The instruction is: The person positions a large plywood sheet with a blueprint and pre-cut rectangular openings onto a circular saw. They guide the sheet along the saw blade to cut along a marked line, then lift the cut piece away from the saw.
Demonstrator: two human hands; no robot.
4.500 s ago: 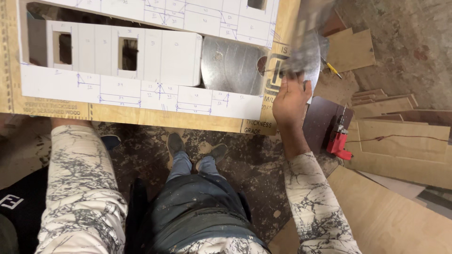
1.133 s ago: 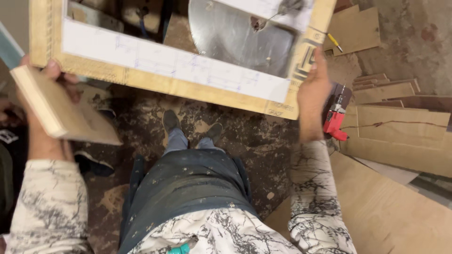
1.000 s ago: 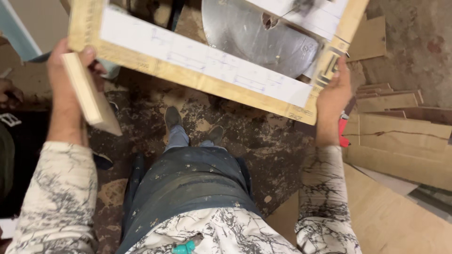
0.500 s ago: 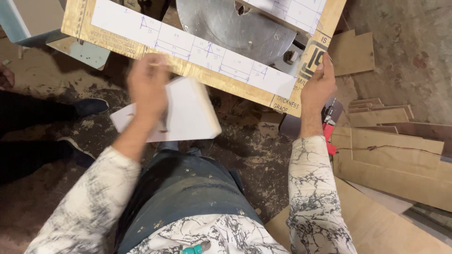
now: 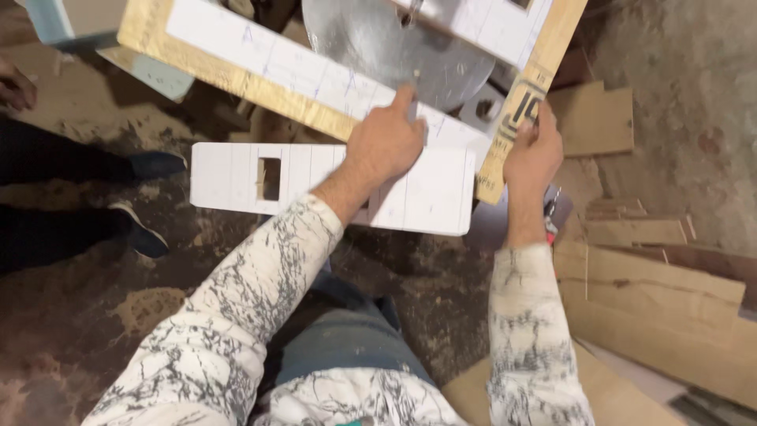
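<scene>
White slotted board [image 5: 236,177] lies under left hand [image 5: 386,142], fingers curled gripping it; right hand [image 5: 532,154] clasps wooden frame [image 5: 512,118].

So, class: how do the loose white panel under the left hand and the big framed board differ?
The white panel is a plain white strip with a rectangular cut-out; the framed board has a raw wood edge and a large opening showing a metal disc. The left hand lies over the panel; the right hand grips the board's corner. Both carry ruled pencil lines.
</scene>
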